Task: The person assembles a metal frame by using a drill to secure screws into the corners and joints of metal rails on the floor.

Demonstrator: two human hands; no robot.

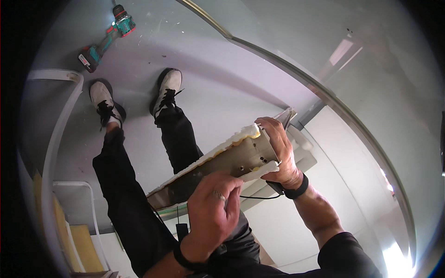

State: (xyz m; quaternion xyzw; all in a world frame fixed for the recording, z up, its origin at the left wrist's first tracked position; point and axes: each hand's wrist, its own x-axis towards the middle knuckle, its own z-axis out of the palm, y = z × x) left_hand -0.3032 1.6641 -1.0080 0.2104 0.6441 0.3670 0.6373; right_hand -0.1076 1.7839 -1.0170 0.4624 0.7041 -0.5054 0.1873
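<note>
A long metal channel (218, 169) lies slantwise across in front of my legs, with several small dark holes or screw heads near its right end. Ragged white foam-like material (232, 141) with yellowish residue runs along its far edge. My right hand (282, 150) wraps round the channel's right end. On the near side, my left hand (214, 211) is closed in a pinch. Its fingertips meet the end of a rough white strip (262, 172) on the channel's near edge; whatever is inside the pinch is hidden.
On the floor at the upper left lies a teal and black cordless drill (109, 39). A white tubular frame (62, 111) stands at the left, near yellow panels (85, 248). A metal-edged glossy panel (324, 92) curves along the right. White surfaces (333, 176) lie beyond my right arm.
</note>
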